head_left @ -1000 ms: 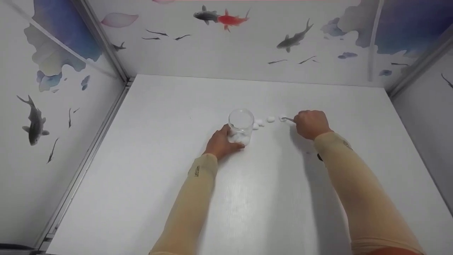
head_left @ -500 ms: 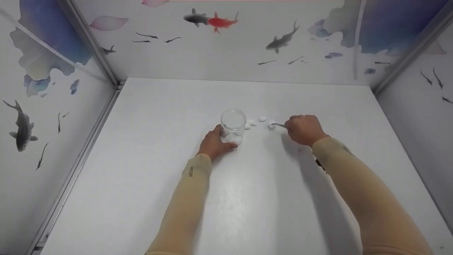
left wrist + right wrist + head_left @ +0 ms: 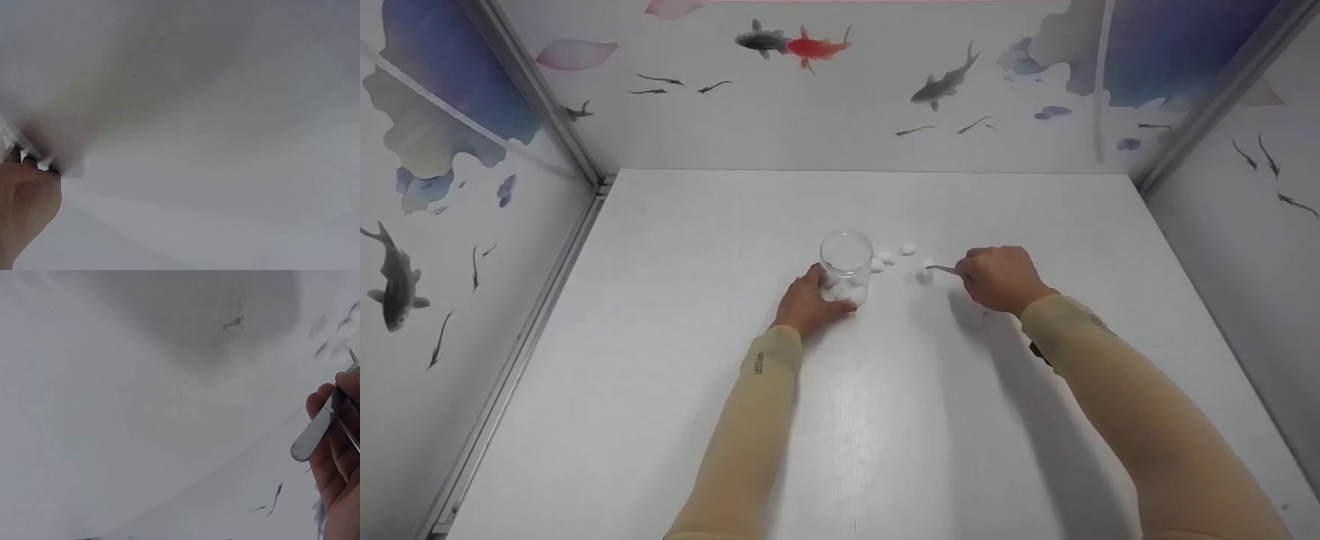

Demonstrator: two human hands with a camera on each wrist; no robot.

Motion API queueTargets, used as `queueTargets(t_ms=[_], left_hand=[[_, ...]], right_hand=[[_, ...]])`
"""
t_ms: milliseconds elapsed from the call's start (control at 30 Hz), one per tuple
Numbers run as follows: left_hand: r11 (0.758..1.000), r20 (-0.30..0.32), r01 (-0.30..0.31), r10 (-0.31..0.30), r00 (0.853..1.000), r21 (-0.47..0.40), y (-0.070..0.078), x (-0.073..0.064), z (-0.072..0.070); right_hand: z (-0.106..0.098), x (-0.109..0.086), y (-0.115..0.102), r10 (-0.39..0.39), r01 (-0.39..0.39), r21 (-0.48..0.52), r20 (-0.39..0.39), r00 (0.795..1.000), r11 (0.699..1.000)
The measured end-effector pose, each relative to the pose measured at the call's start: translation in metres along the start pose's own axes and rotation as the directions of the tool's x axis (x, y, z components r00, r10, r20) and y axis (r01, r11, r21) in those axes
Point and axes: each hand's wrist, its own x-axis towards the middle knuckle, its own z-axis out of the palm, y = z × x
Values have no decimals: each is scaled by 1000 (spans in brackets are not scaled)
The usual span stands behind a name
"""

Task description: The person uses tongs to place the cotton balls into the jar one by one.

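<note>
In the head view my left hand (image 3: 808,304) grips a clear jar (image 3: 846,259) round its side and base. Several white cotton balls (image 3: 844,291) show through its lower half. My right hand (image 3: 1001,277) holds metal tweezers (image 3: 945,269) pointing left, their bent tip at a slightly blurred cotton ball (image 3: 925,274) right of the jar. The right wrist view shows the rounded end of the tweezers (image 3: 312,436) sticking out of the fingers. In the left wrist view, the left hand (image 3: 28,197) is at the edge, its fingers at the jar.
Several loose cotton balls (image 3: 888,259) lie just right of the jar, one cotton ball (image 3: 907,249) a little apart. The white table (image 3: 697,420) is bounded by a printed back wall (image 3: 840,127) and side walls. Both forearms wear beige sleeves (image 3: 769,390).
The tweezers and the cotton ball at their tip have come slightly nearer the jar and toward the person. The left hand keeps its grip on the jar. The head view has shifted.
</note>
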Motion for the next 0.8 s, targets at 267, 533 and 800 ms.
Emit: queueTargets(t_ms=[267,533,800], left_hand=[[1000,-2,-6,6,1000,0,-1,1,0],[1000,-7,-7,7,1000,12,0,1,0],[1000,-7,-5,6,1000,2,1,0,0]], right_hand=[[-7,2,-10,-31,33,26,-57,998,999],[-20,6,-19,-50,52,24,-64,997,998],[-41,16,-31,-113,116,17,-113,987,993]])
